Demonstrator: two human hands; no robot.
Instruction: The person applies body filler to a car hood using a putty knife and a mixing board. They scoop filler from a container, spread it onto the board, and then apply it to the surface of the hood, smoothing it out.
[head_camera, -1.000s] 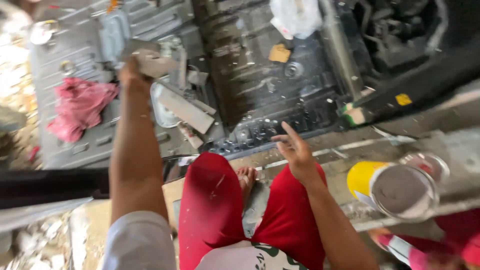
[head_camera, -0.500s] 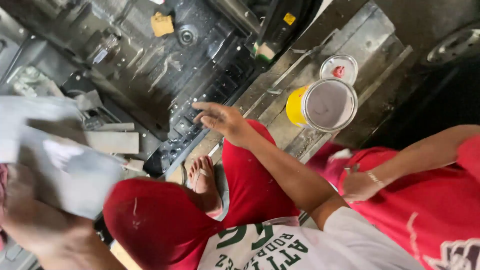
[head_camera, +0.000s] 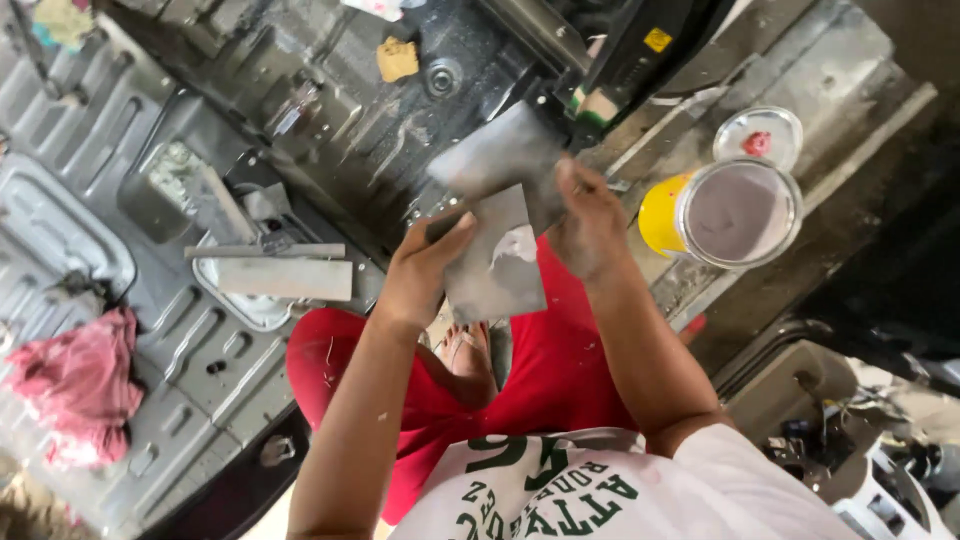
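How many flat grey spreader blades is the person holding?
2: one spreader blade in the left hand, the other in the right hand, crossed. More lie on the floor.

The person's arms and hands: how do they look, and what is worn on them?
Both arms are bare from the short white sleeves down. The left hand and the right hand wear no gloves; no rings or watch can be seen. Pale dust and small whitish flecks mark the left forearm and both hands.

The left hand (head_camera: 425, 265) and right hand (head_camera: 590, 215) each hold a flat grey scraper (head_camera: 495, 265), blades overlapping, above red shorts (head_camera: 540, 370). An open yellow can (head_camera: 735, 212) stands just right; a pink rag (head_camera: 75, 380) lies far left.
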